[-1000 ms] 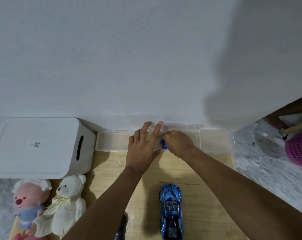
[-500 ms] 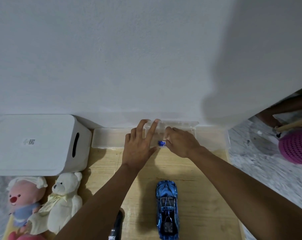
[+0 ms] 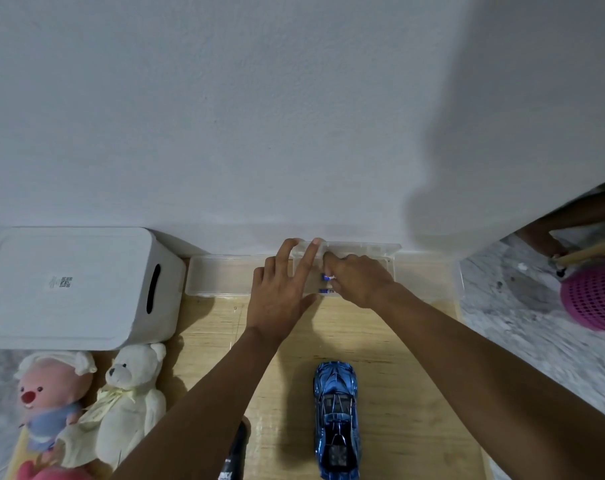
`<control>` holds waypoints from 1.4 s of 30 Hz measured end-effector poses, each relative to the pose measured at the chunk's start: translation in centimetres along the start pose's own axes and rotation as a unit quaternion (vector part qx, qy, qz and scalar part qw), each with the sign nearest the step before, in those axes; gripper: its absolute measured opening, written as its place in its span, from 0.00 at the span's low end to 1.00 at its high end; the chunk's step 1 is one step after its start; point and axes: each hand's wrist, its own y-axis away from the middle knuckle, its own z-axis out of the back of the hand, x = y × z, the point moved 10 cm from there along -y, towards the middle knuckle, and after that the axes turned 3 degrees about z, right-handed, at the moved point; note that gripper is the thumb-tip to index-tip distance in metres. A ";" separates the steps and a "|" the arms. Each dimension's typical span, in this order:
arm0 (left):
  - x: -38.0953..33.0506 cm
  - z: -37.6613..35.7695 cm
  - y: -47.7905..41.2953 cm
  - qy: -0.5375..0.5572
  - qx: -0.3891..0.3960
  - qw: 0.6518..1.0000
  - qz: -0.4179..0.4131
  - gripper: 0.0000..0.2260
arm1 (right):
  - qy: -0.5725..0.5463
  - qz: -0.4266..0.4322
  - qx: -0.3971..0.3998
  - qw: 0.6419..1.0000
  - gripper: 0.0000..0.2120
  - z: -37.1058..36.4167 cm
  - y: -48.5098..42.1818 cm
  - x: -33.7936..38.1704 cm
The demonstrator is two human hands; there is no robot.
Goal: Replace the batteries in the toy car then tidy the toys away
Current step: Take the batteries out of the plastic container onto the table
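Our left hand [image 3: 280,299] lies flat on the left end of a clear box [image 3: 380,251] that sits against the white wall. Its grip is spread, with straight fingers pressing on the box and holding nothing.

Our right hand [image 3: 359,282] reaches into the same box with its fingers curled. Its grip pinches the end of a small blue battery [image 3: 325,278]. The back of the hand hides the fingertips, so we only see one end of the battery poking out. A second battery [image 3: 323,291] lies just below it in the box, and most of it is hidden under the hand too.

The toy car [image 3: 335,417] is blue and shiny. It stands on the wooden board [image 3: 415,393] between our two arms, well apart from the box, with nobody touching it.

A flat clear tray [image 3: 221,275] lies left of the box, partly behind our left hand. Further left is a white bin [image 3: 69,289]. In front of it sit a white teddy [image 3: 131,403] and a pink plush toy [image 3: 48,396], cut off at the bottom edge. A black thing [image 3: 235,452] peeks out beside our left arm, and we cannot tell what it is. A pink basket [image 3: 595,299] is cut off on the right.
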 end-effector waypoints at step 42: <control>-0.1 -0.3 0.2 -0.014 0.018 1.000 0.002 0.50 | -0.112 -0.083 -0.058 0.989 0.11 -0.4 8.2 0.8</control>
